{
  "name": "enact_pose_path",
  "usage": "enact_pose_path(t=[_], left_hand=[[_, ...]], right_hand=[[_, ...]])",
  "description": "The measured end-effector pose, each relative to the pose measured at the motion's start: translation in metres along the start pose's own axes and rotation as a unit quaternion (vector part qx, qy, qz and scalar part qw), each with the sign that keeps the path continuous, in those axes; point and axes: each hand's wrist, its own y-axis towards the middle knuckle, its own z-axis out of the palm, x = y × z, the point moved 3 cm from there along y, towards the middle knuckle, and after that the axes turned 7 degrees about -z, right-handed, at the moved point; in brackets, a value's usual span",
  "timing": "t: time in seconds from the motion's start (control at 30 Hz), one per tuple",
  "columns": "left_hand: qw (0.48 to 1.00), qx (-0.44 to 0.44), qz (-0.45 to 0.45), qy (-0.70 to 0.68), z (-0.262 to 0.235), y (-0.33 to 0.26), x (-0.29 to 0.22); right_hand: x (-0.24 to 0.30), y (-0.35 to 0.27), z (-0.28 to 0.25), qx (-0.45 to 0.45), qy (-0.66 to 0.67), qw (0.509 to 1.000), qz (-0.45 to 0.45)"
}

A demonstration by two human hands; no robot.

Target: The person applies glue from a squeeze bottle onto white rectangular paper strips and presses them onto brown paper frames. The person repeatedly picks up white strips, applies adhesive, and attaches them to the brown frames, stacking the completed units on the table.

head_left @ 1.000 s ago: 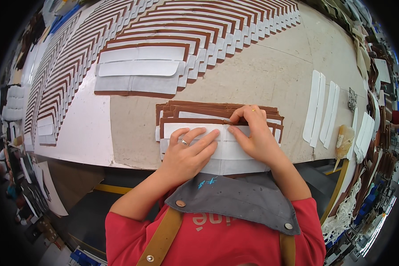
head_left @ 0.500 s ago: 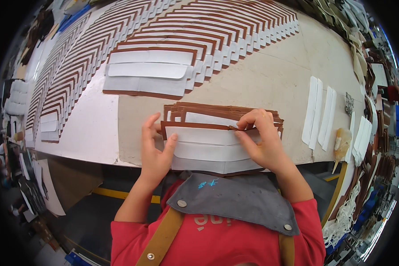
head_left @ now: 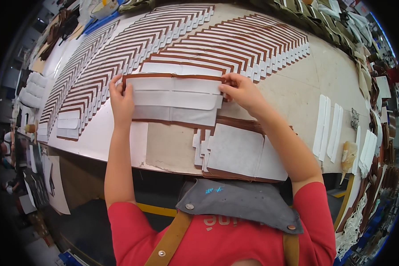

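Note:
A flat brown leather panel with white lining patches [head_left: 175, 101] is held over the table, at the near end of a long overlapping row of like panels [head_left: 235, 42]. My left hand [head_left: 121, 99] pinches its left edge and my right hand [head_left: 240, 91] pinches its upper right corner. Below my right forearm lies a small stack of the same panels [head_left: 235, 153] near the table's front edge.
More fanned rows of brown-and-white panels [head_left: 88, 75] cover the left of the beige table [head_left: 297, 88]. White strips [head_left: 326, 126] and a small bottle [head_left: 348, 153] lie at the right. Piles of material line the far right edge.
Both hands lifted one panel off the near stack and carried it away from me to the end of the fanned row. The stack stays by the front edge.

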Motion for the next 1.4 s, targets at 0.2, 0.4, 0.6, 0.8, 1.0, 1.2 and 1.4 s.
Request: enact_pose_path(t=[0.2, 0.4, 0.6, 0.8, 1.0, 1.2, 1.4], left_hand=[[0.982, -0.048, 0.128, 0.134, 0.018, 0.058, 0.038], [0.981, -0.023, 0.079, 0.173, 0.026, 0.055, 0.039], [0.981, 0.003, 0.041, 0.188, 0.025, 0.051, 0.029], [0.955, -0.012, 0.116, 0.274, 0.027, 0.059, 0.039], [0.915, -0.067, 0.203, 0.342, 0.016, 0.07, 0.044], [0.932, -0.053, 0.237, 0.27, 0.007, 0.046, -0.001], [0.934, 0.032, 0.277, 0.222, 0.058, 0.013, -0.058]], right_hand=[[-0.013, 0.028, 0.016, -0.077, -0.143, 0.985, -0.06], [-0.01, 0.029, 0.02, -0.078, -0.215, 0.97, -0.084], [-0.011, 0.024, 0.02, -0.066, -0.22, 0.969, -0.093], [-0.011, 0.027, 0.023, -0.027, -0.304, 0.939, -0.162], [0.021, 0.002, -0.011, -0.039, -0.281, 0.955, -0.089], [-0.011, -0.08, -0.189, -0.281, -0.54, 0.792, -0.038], [-0.034, -0.113, -0.251, -0.309, -0.63, 0.697, 0.146]])
